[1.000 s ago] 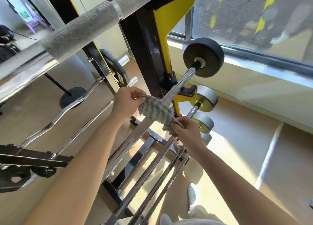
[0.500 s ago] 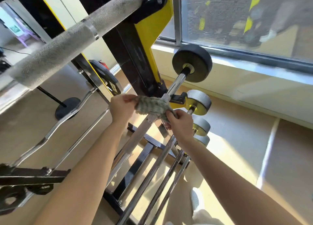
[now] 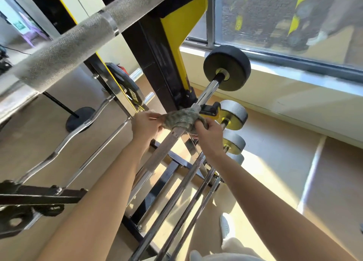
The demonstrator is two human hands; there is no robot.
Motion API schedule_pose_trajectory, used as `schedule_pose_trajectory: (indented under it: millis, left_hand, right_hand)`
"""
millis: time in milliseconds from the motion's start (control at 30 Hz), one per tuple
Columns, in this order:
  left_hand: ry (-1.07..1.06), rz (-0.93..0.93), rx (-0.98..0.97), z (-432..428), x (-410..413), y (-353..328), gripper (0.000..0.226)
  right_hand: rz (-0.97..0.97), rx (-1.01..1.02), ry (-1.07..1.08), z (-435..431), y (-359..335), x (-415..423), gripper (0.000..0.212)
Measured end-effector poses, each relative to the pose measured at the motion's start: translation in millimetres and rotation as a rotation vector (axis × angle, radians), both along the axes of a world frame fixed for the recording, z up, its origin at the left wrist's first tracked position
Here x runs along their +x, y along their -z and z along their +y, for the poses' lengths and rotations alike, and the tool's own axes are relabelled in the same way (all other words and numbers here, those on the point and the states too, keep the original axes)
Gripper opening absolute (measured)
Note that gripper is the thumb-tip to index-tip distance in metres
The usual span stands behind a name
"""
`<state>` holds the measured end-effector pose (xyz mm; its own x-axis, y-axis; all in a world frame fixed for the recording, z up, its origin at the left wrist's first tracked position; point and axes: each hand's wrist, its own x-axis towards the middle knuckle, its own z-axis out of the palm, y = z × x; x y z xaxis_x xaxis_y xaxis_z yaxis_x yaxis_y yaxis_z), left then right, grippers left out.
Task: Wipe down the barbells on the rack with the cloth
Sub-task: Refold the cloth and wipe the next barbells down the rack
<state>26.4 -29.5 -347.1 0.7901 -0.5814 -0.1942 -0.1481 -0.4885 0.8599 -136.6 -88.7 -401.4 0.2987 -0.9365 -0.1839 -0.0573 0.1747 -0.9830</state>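
Note:
A grey-green cloth (image 3: 181,119) is draped over the chrome shaft of a barbell (image 3: 157,158) on the black and yellow rack (image 3: 169,50). My left hand (image 3: 144,126) grips the cloth's left end and my right hand (image 3: 209,132) grips its right end, stretching it across the bar near the rack's hook. The bar ends in a black round weight (image 3: 226,68) beyond the cloth. Lower barbells (image 3: 176,201) with grey weights (image 3: 233,113) lie beneath.
A thick knurled bar (image 3: 78,42) crosses overhead at upper left. A curl bar (image 3: 59,148) hangs on the left with a round black base (image 3: 78,119) on the floor. The window sill (image 3: 294,78) runs on the right. My white shoe (image 3: 225,227) is below.
Both hands have slid the cloth up along the barbell shaft toward the black weight and the rack's hook. My view has shifted closer to the rack.

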Motion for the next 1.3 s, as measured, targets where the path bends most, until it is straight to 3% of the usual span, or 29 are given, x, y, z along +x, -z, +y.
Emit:
schedule_pose_trajectory:
  millis: [133,233,367,467,533,667,767,833,967,1100,1167,1300]
  left_hand:
    - [0.244,0.126,0.035,6.2,-2.6,-3.3,0.010]
    - [0.309,0.161,0.042,7.7,0.1,-5.3,0.013]
    - [0.359,0.203,0.143,9.8,8.0,-3.7,0.020]
    - [0.425,0.274,0.201,5.2,7.1,-4.3,0.024]
    - [0.494,0.313,0.242,0.5,3.5,-2.9,0.024]
    - [0.638,0.510,0.338,-3.5,0.7,6.4,0.041]
    - [0.586,0.691,0.314,2.4,8.3,12.2,0.046]
    - [0.498,0.715,0.263,6.4,14.0,14.6,0.039]
    - [0.255,0.633,0.014,5.3,19.8,-0.2,0.029]
    - [0.226,0.522,-0.242,-5.7,7.3,-32.3,0.035]
    - [0.316,0.317,-0.243,-13.3,-8.1,-40.4,0.030]
    - [0.496,-0.318,-0.122,-23.3,-26.9,-33.2,0.026]
  right_hand:
    - [-0.131,0.194,0.140,-3.2,11.1,-24.4,0.008]
    - [-0.306,0.374,0.217,-5.9,12.8,-52.0,0.008]
    - [-0.438,0.499,0.123,-8.8,7.3,-77.1,0.012]
    - [-0.495,0.693,-0.002,-7.5,9.3,-78.0,0.047]
    - [-0.545,0.781,-0.122,-5.3,5.0,-67.4,0.057]
    - [-0.703,0.870,-0.293,0.7,-7.8,-38.4,0.044]
    - [-0.829,0.951,-0.306,2.9,-6.6,-27.2,0.044]
    - [-0.816,0.958,-0.289,1.3,-5.2,-25.8,0.042]
    - [-0.467,0.694,-0.233,-6.4,-6.1,-25.7,0.025]
    - [-0.228,0.426,-0.147,-8.9,-10.8,-21.4,0.019]
    - [-0.190,0.330,-0.089,-6.3,-17.5,-17.9,0.014]
    - [-0.176,0.118,0.160,-1.1,-38.2,-28.6,0.001]
